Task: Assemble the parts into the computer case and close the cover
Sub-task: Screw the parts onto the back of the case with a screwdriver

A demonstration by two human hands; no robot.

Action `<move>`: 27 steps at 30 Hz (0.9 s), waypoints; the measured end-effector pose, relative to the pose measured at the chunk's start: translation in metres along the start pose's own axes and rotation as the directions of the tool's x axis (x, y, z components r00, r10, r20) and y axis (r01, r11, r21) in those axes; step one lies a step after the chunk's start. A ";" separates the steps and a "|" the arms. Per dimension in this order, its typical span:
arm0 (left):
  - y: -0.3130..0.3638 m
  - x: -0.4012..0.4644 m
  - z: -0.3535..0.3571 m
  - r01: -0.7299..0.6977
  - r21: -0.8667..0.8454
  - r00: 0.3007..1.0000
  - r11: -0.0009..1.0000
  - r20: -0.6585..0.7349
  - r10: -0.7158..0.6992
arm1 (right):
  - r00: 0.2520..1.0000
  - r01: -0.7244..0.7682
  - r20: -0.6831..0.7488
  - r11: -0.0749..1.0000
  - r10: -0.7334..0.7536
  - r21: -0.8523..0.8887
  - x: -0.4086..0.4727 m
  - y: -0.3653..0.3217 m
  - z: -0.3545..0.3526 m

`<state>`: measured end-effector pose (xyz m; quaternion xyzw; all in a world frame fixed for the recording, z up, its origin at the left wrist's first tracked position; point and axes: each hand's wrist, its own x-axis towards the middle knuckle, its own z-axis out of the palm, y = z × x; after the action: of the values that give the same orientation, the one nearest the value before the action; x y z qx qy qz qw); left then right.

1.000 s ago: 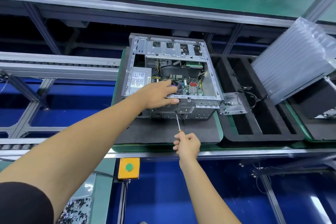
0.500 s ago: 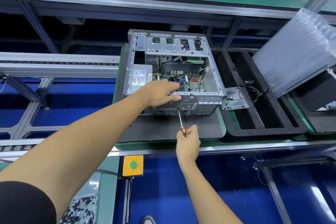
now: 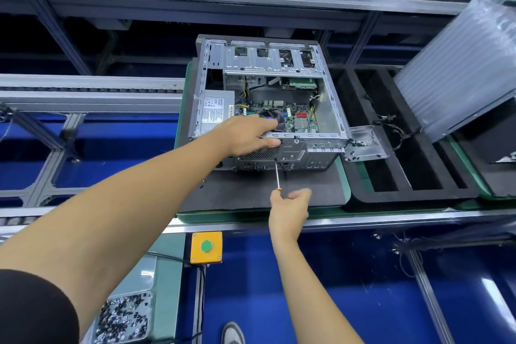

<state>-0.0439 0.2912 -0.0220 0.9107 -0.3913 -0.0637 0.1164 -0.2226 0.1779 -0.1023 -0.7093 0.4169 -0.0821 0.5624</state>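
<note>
- Single head-worn view; wide-angle, edges visibly curved.
- Faces forward and down, over both forearms, onto the case (image 3: 268,103) on the line.
- Near, within arm's reach.
- Far right edge probably distorted; detail unclear.

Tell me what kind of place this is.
Most likely a computer assembly line in a factory: an open computer case on a conveyor pallet, a tray of screws, and a green push button.

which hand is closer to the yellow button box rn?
Right. The right hand holds the screwdriver just above and right of the yellow button box; the left hand is farther up, gripping the computer case edge.
</note>
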 end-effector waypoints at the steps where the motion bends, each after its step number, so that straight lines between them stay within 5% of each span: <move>1: 0.000 0.000 0.000 0.005 -0.001 1.000 1.000 0.004 -0.005 | 0.992 0.115 -0.041 0.985 -0.121 -0.125 -0.002 0.001 0.002; 3: -0.001 0.001 0.002 0.012 -0.001 1.000 1.000 0.006 -0.012 | 0.973 0.217 -0.018 0.946 -0.228 -0.241 -0.002 0.001 0.002; 4: -0.001 0.001 0.002 0.010 0.001 1.000 1.000 0.007 -0.010 | 0.986 0.164 0.017 0.971 -0.164 -0.171 0.003 0.001 0.001; 6: -0.001 0.002 0.001 0.011 0.007 1.000 1.000 0.009 -0.011 | 0.959 -0.207 0.239 0.950 0.150 0.236 0.016 0.001 -0.005; 7: -0.001 0.002 0.001 0.017 0.007 1.000 1.000 0.013 -0.017 | 0.866 -0.445 0.415 0.807 0.278 0.388 0.021 0.000 -0.011; 8: -0.001 0.002 0.000 0.024 0.008 1.000 1.000 0.017 -0.024 | 0.772 -0.596 0.544 0.671 0.328 0.442 0.025 0.000 -0.016; 10: 0.000 0.001 0.000 0.038 0.016 0.999 0.999 0.022 -0.038 | 0.722 -0.658 0.599 0.612 0.346 0.439 0.026 0.000 -0.020; 13: 0.002 0.000 -0.003 0.054 0.025 0.998 0.998 0.032 -0.055 | 0.853 -0.486 0.394 0.796 0.343 0.360 0.013 -0.003 -0.011; 16: 0.004 0.000 -0.006 0.069 0.036 0.996 0.997 0.048 -0.071 | 0.981 -0.172 0.103 0.981 0.162 0.095 -0.004 -0.004 0.000; 19: 0.006 -0.001 -0.008 0.068 0.034 0.996 0.997 0.048 -0.070 | 0.995 0.083 -0.026 0.962 -0.093 -0.260 -0.010 -0.002 0.004; 22: 0.007 -0.001 -0.009 0.077 0.028 0.996 0.997 0.049 -0.078 | 0.973 0.208 -0.020 0.912 -0.230 -0.353 -0.008 -0.003 0.005; 24: 0.006 -0.001 -0.008 0.074 0.030 0.996 0.997 0.047 -0.076 | 0.992 0.130 0.020 0.982 -0.128 -0.139 -0.001 -0.003 0.002; 25: 0.006 0.000 -0.008 0.068 0.030 0.997 0.997 0.043 -0.070 | 0.996 -0.023 0.091 0.996 0.015 0.089 0.005 -0.004 0.000; 27: 0.005 0.000 -0.007 0.055 0.027 0.998 0.998 0.035 -0.056 | 0.851 -0.498 0.424 0.731 0.310 0.467 0.014 -0.005 -0.010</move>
<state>-0.0454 0.2891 -0.0143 0.9214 -0.3686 -0.0780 0.0958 -0.2169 0.1608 -0.0994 -0.4062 0.4239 0.0404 0.8085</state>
